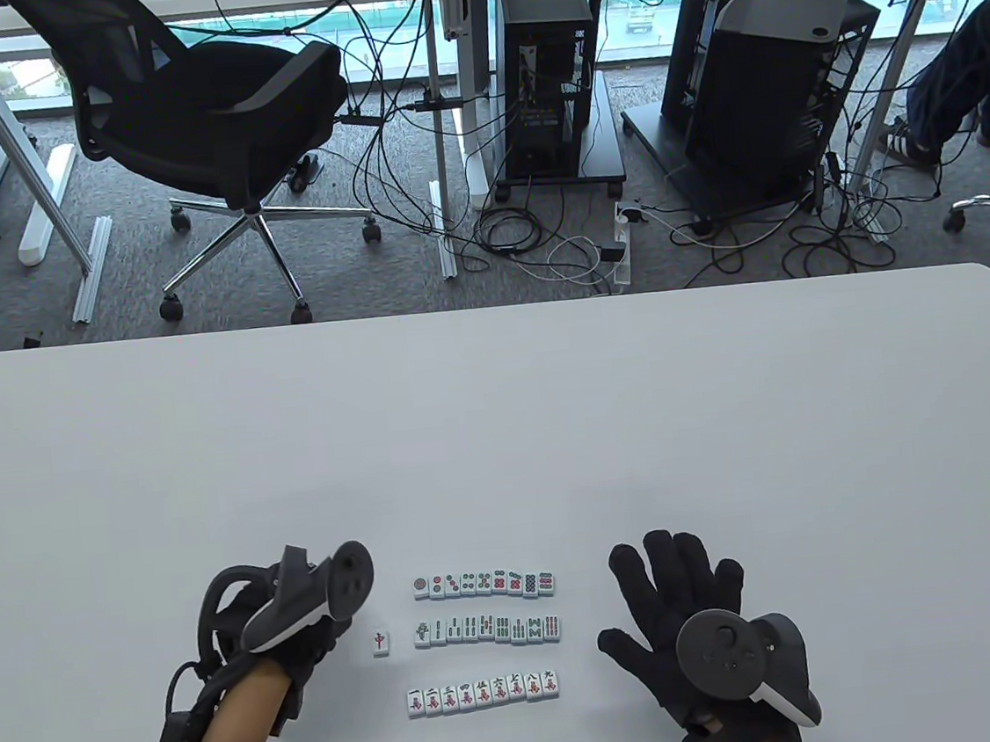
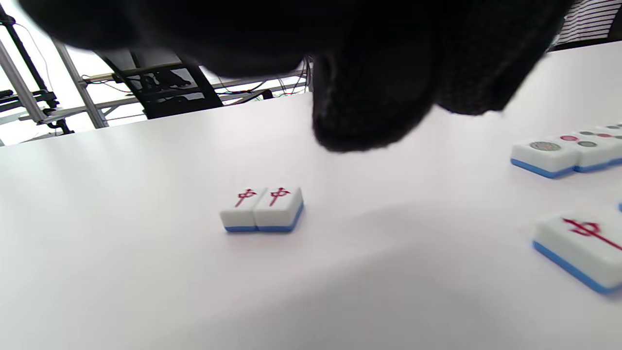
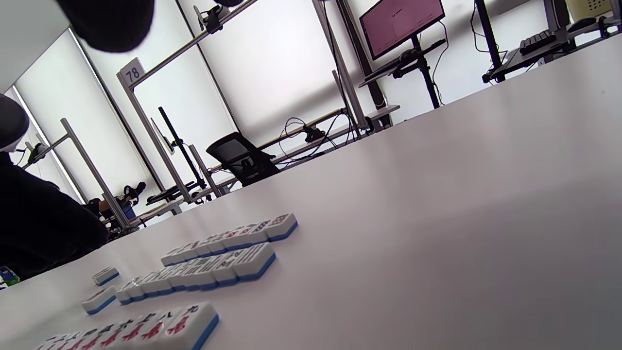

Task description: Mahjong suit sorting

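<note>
Left hand (image 1: 295, 617) hovers beside lone red tile (image 1: 381, 641).

From above, the left hand (image 1: 288, 627) hides its own fingers under the tracker (image 1: 306, 590), so whether they curl or lie flat cannot be told, and the pair of red-character tiles (image 2: 262, 208) its wrist view shows is covered there by that hand. In the left wrist view the glove is a dark blur across the top, and the dot row (image 2: 566, 150) runs off the right edge, as does the single red-character tile (image 2: 580, 245). In the right wrist view the character row (image 3: 146, 330) is cut by the bottom edge, and the faces on the bamboo row (image 3: 204, 272) are too small to read.
</note>
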Motion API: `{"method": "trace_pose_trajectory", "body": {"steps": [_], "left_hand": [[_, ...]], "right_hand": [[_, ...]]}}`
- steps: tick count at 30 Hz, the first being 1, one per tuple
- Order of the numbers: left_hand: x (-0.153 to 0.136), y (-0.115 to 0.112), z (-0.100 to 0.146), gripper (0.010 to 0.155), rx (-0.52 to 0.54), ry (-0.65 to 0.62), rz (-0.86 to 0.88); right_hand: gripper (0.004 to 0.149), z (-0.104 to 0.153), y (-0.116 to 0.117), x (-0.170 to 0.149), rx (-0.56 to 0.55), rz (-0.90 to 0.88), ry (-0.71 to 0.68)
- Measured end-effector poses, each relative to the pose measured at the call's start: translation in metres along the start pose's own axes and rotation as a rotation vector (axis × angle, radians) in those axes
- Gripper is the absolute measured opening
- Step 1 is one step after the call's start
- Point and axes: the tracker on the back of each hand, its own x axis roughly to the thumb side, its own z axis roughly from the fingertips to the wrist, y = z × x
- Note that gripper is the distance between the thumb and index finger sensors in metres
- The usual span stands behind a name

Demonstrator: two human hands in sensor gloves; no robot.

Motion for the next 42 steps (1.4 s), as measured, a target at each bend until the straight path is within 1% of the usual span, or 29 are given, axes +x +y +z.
{"method": "trace_pose_trajectory", "body": {"steps": [3,6,9,12,14,17,19,22,23,27,32,36,38,40,42], "left_hand": [[-0.018,0.003,-0.008,0.054,0.006,0.073,-0.039],[-0.025,-0.004,-0.02,0.056,-0.014,0.101,-0.13],[-0.023,-0.018,-0.029,0.06,-0.075,0.103,-0.212],[-0.017,-0.032,-0.035,0.062,-0.098,0.083,-0.271],[-0.015,-0.038,-0.038,0.062,-0.105,0.078,-0.305],[-0.012,-0.045,-0.041,0.058,-0.147,0.071,-0.319],[-0.012,-0.048,-0.042,0.057,-0.146,0.072,-0.31],[-0.01,-0.051,-0.042,0.052,-0.098,0.06,-0.304],[-0.009,-0.051,-0.042,0.052,-0.086,0.065,-0.304],[-0.007,-0.047,-0.041,0.06,-0.116,0.074,-0.336],[0.008,-0.036,-0.035,0.068,-0.044,-0.01,-0.364],[0.017,-0.034,-0.034,0.066,-0.008,-0.054,-0.415],[0.018,-0.034,-0.035,0.064,-0.01,-0.06,-0.443],[0.018,-0.035,-0.037,0.058,-0.015,-0.048,-0.416],[0.015,-0.036,-0.04,0.056,-0.04,-0.014,-0.355]], "right_hand": [[0.076,0.0,0.0,0.0,0.003,0.002,-0.001],[0.076,0.0,0.0,0.0,0.005,0.007,0.002],[0.076,0.0,0.0,0.0,0.004,0.008,0.004],[0.076,0.0,-0.001,0.0,0.003,0.004,0.008],[0.076,0.0,-0.001,0.0,0.004,0.004,0.009],[0.076,0.0,-0.001,0.001,0.006,0.003,0.006],[0.076,0.0,-0.001,0.001,0.007,0.002,0.003],[0.076,0.0,-0.001,0.001,0.008,0.007,0.004],[0.076,0.0,-0.001,0.001,0.008,0.007,0.004],[0.076,0.0,-0.001,0.001,0.007,0.01,0.004],[0.077,0.0,-0.001,0.001,0.012,0.012,0.003],[0.077,0.0,-0.001,0.002,0.011,0.017,0.004],[0.077,0.0,-0.001,0.002,0.011,0.015,0.003],[0.076,0.0,-0.001,0.002,0.011,0.012,0.003],[0.077,0.0,-0.001,0.002,0.012,0.011,0.002]]}}
